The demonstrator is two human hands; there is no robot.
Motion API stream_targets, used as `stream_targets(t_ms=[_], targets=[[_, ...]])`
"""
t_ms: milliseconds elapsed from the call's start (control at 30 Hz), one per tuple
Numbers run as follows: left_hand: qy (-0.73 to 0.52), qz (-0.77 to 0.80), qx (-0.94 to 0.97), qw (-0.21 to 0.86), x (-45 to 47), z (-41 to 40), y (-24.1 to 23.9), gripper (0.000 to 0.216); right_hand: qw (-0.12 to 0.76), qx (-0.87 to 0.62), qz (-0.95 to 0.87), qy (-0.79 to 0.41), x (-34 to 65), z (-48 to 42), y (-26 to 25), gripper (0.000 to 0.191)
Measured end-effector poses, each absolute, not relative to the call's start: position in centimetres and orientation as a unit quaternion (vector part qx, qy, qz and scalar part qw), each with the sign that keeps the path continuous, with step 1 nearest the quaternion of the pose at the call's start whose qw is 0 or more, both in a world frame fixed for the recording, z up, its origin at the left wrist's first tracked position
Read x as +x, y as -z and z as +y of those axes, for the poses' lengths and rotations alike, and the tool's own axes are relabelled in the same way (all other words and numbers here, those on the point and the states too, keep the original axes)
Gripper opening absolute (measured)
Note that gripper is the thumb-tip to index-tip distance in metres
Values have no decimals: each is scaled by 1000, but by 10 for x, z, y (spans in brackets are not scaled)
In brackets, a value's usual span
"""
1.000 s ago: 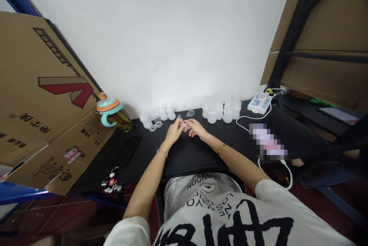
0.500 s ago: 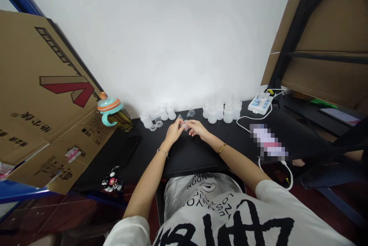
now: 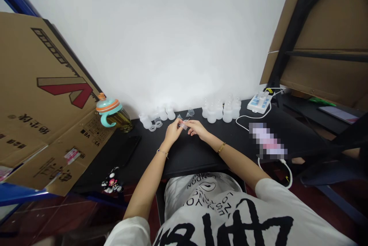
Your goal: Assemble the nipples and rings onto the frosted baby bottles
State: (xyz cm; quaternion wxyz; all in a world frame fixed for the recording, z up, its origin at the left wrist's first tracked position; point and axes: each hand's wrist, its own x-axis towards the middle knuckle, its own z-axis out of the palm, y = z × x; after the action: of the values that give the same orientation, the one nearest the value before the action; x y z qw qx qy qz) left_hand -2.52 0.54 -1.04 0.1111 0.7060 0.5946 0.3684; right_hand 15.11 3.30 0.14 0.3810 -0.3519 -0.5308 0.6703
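Observation:
Close together over the black desk, my left hand [image 3: 173,131] and my right hand [image 3: 197,129] are closed on a small clear plastic ring [image 3: 184,126] between their fingertips. Its finer shape is too small to make out. Just beyond the fingers lie small clear cone-shaped pieces [image 3: 190,113]. To the left, clear rings [image 3: 152,127] lie in front of several small white bottles [image 3: 145,121]. Over to the right stands a group of white bottles [image 3: 227,113] with clear domed tops.
A teal-lidded jug [image 3: 112,113] stands left, beside a large cardboard sheet [image 3: 25,85]. A dark phone [image 3: 130,148] with a charm [image 3: 112,180] lies nearer. On the right are a white power strip [image 3: 260,103], its cable and a blurred-out device [image 3: 268,140].
The clear ring has turned slightly between my fingertips, with small finger movements. Both arms stay almost in place; the view has shifted a little.

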Motion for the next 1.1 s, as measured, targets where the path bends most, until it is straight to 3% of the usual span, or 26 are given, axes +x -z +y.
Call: stream_targets(t_ms=[533,1100], targets=[[-359,580,723,108,-26,9,13,24,418,-371,-612,-559,143,46,15,34],[-340,578,729,133,-25,4,9,22,442,-339,-631,-540,144,47,17,29]])
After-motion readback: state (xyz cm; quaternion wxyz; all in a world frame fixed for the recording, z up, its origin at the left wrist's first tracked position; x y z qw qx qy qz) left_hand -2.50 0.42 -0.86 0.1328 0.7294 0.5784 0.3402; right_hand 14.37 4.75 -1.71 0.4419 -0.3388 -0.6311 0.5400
